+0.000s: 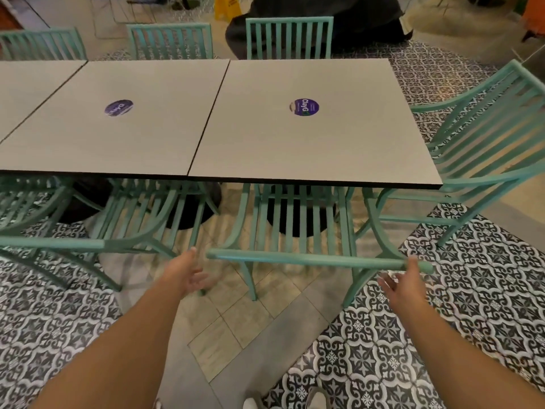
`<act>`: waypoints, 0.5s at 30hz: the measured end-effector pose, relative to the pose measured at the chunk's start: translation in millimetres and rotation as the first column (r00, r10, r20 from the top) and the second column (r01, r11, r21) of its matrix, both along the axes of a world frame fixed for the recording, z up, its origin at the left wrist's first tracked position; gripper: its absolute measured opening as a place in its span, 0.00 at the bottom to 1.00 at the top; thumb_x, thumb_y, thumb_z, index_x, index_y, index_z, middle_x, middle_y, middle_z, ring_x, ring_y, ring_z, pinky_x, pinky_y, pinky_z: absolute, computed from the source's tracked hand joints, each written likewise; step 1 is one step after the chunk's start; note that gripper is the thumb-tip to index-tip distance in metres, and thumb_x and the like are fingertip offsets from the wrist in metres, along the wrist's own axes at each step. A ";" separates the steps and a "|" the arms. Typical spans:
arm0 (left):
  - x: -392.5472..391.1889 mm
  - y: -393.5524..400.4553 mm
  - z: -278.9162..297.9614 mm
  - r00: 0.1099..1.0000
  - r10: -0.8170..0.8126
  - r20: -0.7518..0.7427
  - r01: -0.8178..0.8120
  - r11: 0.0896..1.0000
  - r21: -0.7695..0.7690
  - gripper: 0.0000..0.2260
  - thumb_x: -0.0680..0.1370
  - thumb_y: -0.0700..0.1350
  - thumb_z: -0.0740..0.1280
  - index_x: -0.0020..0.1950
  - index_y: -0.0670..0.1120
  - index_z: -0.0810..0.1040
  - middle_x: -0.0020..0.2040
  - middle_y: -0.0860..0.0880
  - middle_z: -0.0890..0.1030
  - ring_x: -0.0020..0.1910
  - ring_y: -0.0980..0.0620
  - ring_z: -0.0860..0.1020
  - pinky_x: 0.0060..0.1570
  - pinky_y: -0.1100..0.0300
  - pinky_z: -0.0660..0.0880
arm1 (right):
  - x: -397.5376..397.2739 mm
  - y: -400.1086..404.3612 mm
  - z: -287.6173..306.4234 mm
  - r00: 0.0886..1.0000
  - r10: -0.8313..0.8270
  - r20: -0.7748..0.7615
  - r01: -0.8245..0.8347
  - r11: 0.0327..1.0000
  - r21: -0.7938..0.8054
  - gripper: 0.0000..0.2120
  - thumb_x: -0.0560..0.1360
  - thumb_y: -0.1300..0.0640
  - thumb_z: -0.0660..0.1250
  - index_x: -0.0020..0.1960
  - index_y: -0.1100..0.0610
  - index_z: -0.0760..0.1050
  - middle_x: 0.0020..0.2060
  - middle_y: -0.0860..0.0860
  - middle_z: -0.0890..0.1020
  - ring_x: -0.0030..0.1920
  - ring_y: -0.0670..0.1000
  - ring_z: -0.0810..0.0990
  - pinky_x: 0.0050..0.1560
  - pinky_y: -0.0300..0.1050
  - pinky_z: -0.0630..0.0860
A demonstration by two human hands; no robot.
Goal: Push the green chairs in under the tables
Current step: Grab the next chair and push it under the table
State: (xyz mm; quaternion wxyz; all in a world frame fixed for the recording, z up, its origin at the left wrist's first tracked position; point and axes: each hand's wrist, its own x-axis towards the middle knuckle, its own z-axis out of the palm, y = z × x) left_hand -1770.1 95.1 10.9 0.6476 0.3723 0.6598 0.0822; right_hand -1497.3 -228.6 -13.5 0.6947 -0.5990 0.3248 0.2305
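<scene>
In the head view, the mint-green slatted metal chair (295, 231) straight ahead stood mostly tucked under the pale grey square worktop (309, 128), its top rail (309, 261) still showing on the near side. The left hand (188, 273) hung just beside the rail's left end, its grip released, fingers loose and apart from the metal. The right hand (405, 280) met the rail's right end with fingers relaxed, touching rather than clenching. The near-left green chair (118, 219) also looked pushed in. One green armchair at the right corner (472, 143) stood angled out from the worktop, so, by my judgement, at least that one remained to do.
</scene>
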 end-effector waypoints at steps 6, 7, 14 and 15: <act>-99.8 35.5 16.3 0.996 0.091 0.001 -0.091 0.995 0.036 0.26 0.81 0.53 0.62 0.72 0.37 0.64 0.63 0.35 0.73 0.60 0.36 0.75 0.51 0.42 0.74 | -102.7 64.1 -0.2 0.984 0.176 -0.038 -0.170 0.978 0.125 0.31 0.77 0.36 0.57 0.73 0.54 0.63 0.67 0.56 0.72 0.57 0.56 0.74 0.60 0.54 0.73; -112.8 41.1 16.6 0.995 0.102 -0.001 -0.102 0.994 0.033 0.26 0.81 0.53 0.61 0.72 0.37 0.64 0.63 0.35 0.73 0.61 0.37 0.75 0.54 0.42 0.74 | -115.8 75.2 -1.7 0.981 0.186 -0.052 -0.178 0.977 0.118 0.31 0.78 0.37 0.57 0.74 0.54 0.62 0.64 0.56 0.73 0.55 0.55 0.75 0.59 0.53 0.72; -239.3 136.7 35.9 0.974 0.192 0.118 -0.203 0.976 0.084 0.23 0.83 0.52 0.58 0.72 0.38 0.64 0.61 0.35 0.75 0.62 0.37 0.74 0.51 0.43 0.73 | -260.9 243.0 22.7 0.957 0.285 -0.043 -0.273 0.944 0.187 0.27 0.80 0.43 0.59 0.72 0.58 0.64 0.62 0.54 0.74 0.59 0.58 0.75 0.58 0.55 0.73; -257.0 152.7 38.4 0.975 0.185 0.126 -0.197 0.976 0.091 0.23 0.83 0.52 0.58 0.72 0.38 0.65 0.64 0.35 0.74 0.63 0.36 0.74 0.53 0.42 0.72 | -283.4 267.2 21.8 0.952 0.304 -0.043 -0.291 0.937 0.193 0.28 0.79 0.42 0.59 0.71 0.58 0.65 0.63 0.54 0.74 0.60 0.58 0.75 0.59 0.56 0.73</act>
